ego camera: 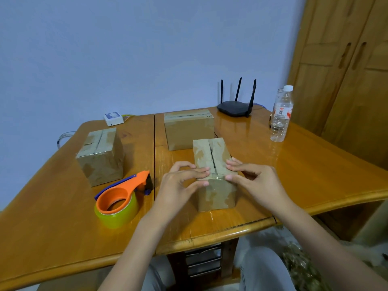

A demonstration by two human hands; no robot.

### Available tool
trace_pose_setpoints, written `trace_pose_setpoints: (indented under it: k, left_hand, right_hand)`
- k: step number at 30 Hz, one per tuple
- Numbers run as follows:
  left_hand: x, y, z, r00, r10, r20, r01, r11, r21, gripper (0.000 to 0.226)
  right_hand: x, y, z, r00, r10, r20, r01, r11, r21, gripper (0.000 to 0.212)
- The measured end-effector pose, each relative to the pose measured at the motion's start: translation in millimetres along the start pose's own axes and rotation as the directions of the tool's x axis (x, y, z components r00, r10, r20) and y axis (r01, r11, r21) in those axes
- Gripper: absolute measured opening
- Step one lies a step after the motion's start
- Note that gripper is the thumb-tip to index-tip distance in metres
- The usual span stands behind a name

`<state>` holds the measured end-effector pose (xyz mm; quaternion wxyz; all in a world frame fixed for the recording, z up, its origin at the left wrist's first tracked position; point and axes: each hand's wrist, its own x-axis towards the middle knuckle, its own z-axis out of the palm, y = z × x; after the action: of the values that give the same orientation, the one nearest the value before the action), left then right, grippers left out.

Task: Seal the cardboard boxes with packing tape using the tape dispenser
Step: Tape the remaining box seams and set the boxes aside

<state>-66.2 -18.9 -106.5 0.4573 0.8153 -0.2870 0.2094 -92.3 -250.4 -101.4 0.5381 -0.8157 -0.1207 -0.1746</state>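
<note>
1. Head view, landmark: everything is placed relative to the near box (214,177), which stands on the bench (294,164) directly in front of the person.
2. Head view, hands: the near box is held at its near top edge from both sides. The left hand (180,183) is seen with its fingers lying across the left flap and its thumb against the near face. The right hand (249,175) is set the same way on the right flap, thumb at the top edge. Both hands are curled round the box edge; nothing else is held.
3. Head view, near box: its top seam shows as a dark open slit between the flaps. A glossy patch is seen at the near edge between the thumbs, which may be a tape end, but this cannot be told for certain. This box is judged not yet sealed along the top.
4. Head view, tool: the tape dispenser (121,198) lies on the bench to the left of the near box, apart from both hands, with its roll of tape loaded.
5. Head view, other boxes: a left box (100,156) stands beyond the dispenser, farther left of the near box. A far box (189,129) stands just behind the near box. Shiny strips are visible on both tops, yet a dark seam line also shows on each, so their sealing cannot be confirmed.
6. Judgement: at least the near box is left to be taped, and the dispenser must be picked up first.
</note>
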Motion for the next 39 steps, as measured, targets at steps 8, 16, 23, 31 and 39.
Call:
trace_pose_setpoints:
  k: [8, 16, 23, 31, 39]
  left_hand:
    - [-5, 1, 4, 0.997, -0.069, -0.031, 0.069, 0.997, -0.018, 0.033]
    - [-12, 11, -10, 0.951, -0.306, -0.042, 0.282, 0.914, -0.291, 0.033]
    - [-5, 25, 3, 0.862, -0.488, 0.136, 0.505, 0.815, -0.284, 0.037]
    - [-7, 44, -11, 0.943, -0.321, 0.087, 0.326, 0.944, -0.057, 0.041]
    - [-4, 5, -42, 0.901, -0.434, 0.028, 0.435, 0.899, -0.050, 0.061]
  right_hand:
    - [-8, 6, 13, 0.992, -0.032, -0.120, 0.036, 0.999, 0.030, 0.036]
    - [-16, -12, 21, 0.964, 0.218, -0.152, -0.192, 0.967, 0.164, 0.059]
    - [7, -59, 41, 0.932, 0.355, -0.071, -0.350, 0.835, -0.424, 0.103]
    - [37, -80, 28, 0.900, 0.434, 0.041, -0.356, 0.787, -0.503, 0.121]
    - [40, -57, -24, 0.883, 0.329, 0.336, -0.110, 0.839, -0.533, 0.121]
